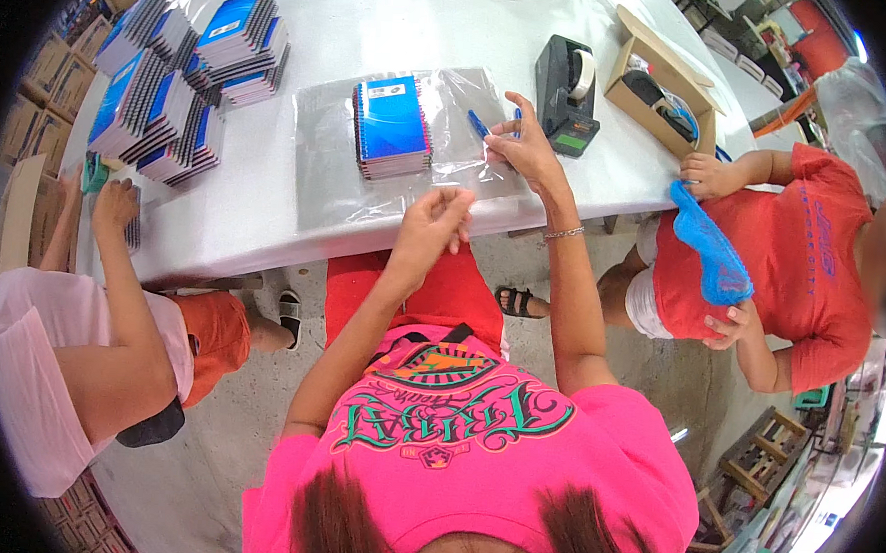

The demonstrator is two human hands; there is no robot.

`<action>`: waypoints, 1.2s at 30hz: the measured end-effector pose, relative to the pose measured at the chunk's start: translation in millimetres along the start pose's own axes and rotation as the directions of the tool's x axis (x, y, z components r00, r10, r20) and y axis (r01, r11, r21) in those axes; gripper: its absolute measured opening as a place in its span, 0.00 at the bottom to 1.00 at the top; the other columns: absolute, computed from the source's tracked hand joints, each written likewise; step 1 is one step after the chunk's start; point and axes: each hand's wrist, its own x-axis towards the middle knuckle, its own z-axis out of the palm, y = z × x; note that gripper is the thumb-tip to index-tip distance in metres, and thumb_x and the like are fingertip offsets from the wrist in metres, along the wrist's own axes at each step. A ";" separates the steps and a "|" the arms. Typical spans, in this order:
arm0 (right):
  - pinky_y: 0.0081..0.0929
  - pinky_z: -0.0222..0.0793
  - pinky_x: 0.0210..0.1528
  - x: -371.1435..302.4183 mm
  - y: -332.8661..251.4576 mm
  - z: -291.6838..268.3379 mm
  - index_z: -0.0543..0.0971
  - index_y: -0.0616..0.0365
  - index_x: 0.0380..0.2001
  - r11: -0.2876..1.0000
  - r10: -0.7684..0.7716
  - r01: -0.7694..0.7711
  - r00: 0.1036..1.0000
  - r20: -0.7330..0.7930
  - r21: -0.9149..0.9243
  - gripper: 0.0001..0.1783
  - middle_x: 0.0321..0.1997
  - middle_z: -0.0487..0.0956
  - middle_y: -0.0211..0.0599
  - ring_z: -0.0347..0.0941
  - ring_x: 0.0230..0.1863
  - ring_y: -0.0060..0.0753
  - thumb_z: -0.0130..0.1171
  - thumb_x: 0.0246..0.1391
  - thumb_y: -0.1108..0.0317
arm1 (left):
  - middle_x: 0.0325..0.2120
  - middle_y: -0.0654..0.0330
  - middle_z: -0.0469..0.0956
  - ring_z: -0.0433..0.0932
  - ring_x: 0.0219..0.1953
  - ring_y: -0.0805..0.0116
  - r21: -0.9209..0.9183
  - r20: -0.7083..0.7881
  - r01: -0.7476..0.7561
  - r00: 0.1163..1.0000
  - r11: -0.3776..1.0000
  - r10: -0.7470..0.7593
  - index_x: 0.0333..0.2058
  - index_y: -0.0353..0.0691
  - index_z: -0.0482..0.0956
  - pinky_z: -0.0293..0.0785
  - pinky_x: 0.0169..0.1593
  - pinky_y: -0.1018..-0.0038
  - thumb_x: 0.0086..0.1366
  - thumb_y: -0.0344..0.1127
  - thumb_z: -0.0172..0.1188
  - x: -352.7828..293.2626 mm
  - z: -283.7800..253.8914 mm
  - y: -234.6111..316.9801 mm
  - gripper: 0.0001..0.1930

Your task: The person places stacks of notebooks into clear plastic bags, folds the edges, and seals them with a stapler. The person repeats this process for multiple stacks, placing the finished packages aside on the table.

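Observation:
A stack of spiral-bound notebooks with blue covers lies in front of me on a grey sheet. Clear plastic film spreads from the stack toward the right. At the film's near edge is my left hand, fingers curled in; whether they pinch the film I cannot make out. My right hand is over the film's right side, its fingers closed around a slim blue tool whose kind is unclear. Beyond that hand stands a black tape dispenser with a roll of tape.
More notebook stacks fill the table's left. An open cardboard box with a tape roll lies at right. A co-worker at left reaches to the table near a green object. Another at right holds blue netted material.

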 end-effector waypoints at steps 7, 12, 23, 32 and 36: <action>0.29 0.81 0.42 -12.3 4.1 4.1 0.46 0.53 0.69 0.990 0.019 -0.026 0.999 0.048 0.138 0.49 0.52 0.67 0.56 0.78 0.40 0.39 0.62 0.50 0.81 | 0.58 0.45 0.67 0.72 0.57 0.57 -0.832 0.197 0.158 0.980 0.532 0.018 0.59 0.30 0.61 0.75 0.56 0.69 0.73 0.49 0.45 5.1 -19.5 -8.2 0.28; 0.29 0.81 0.44 -4.7 19.2 -2.5 0.49 0.53 0.69 0.925 0.059 -0.043 0.998 -0.031 0.377 0.46 0.52 0.67 0.53 0.78 0.40 0.39 0.60 0.51 0.82 | 0.53 0.41 0.71 0.74 0.54 0.53 -0.772 0.174 0.130 0.985 0.622 0.010 0.56 0.30 0.61 0.75 0.55 0.65 0.70 0.55 0.48 10.1 -36.8 -13.6 0.31; 0.22 0.78 0.38 -17.5 12.7 -8.7 0.58 0.51 0.67 0.997 -0.025 0.023 0.999 -0.025 -0.077 0.43 0.48 0.67 0.45 0.77 0.37 0.30 0.64 0.48 0.79 | 0.30 0.49 0.80 0.79 0.20 0.67 0.178 -0.512 -0.088 0.842 0.980 0.169 0.63 0.34 0.47 0.74 0.22 0.79 0.64 0.66 0.51 -30.8 -126.4 16.7 0.45; 0.26 0.73 0.32 -5.6 3.0 4.0 0.62 0.54 0.64 0.843 -0.311 0.299 0.949 0.047 -0.447 0.39 0.38 0.76 0.44 0.76 0.31 0.30 0.66 0.49 0.71 | 0.22 0.56 0.79 0.77 0.19 0.73 0.438 -0.554 0.008 0.790 0.899 0.263 0.43 0.34 0.80 0.72 0.25 0.78 0.63 0.57 0.60 -20.8 -148.8 16.6 0.27; 0.21 0.72 0.31 18.5 5.4 2.1 0.61 0.54 0.65 0.846 -0.246 0.296 0.955 0.167 -0.443 0.38 0.35 0.77 0.41 0.74 0.27 0.23 0.64 0.51 0.70 | 0.23 0.56 0.80 0.79 0.22 0.71 0.622 -0.455 -0.046 0.791 0.782 0.409 0.41 0.33 0.80 0.74 0.29 0.76 0.58 0.50 0.67 -26.9 -143.5 5.3 0.24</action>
